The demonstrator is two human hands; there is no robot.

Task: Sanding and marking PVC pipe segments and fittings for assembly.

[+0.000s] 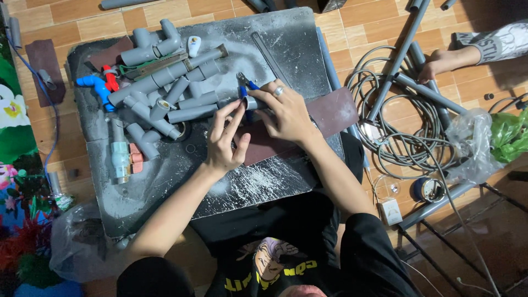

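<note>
Your right hand point(286, 110) has its grip closed around a short grey pipe piece point(254, 103), thumb and fingers wrapped over it, a ring showing on one finger. Your left hand point(225, 140) is just beside that piece, its grip loose and half open, the fingertips reaching up toward the pipe's end; whether they touch it cannot be told. Blue-handled pliers point(246, 85) lie right above the pipe piece, their jaws pointing away from you. Under and to the right of the pipe piece lies a dark red sandpaper sheet point(333, 113). All this rests on a dark, scratched surface point(286, 44) dusted with white powder. To the left of the pipe piece sits a heap of grey pipe fittings point(165, 82), with a blue elbow point(96, 85) and a red fitting point(110, 80) at its far left edge. Well to the right of the pipe piece, on the tiled floor point(352, 33), lies a coil of grey cable point(396, 132), and another person's hand point(440, 63) rests on long grey pipes point(407, 33).
</note>
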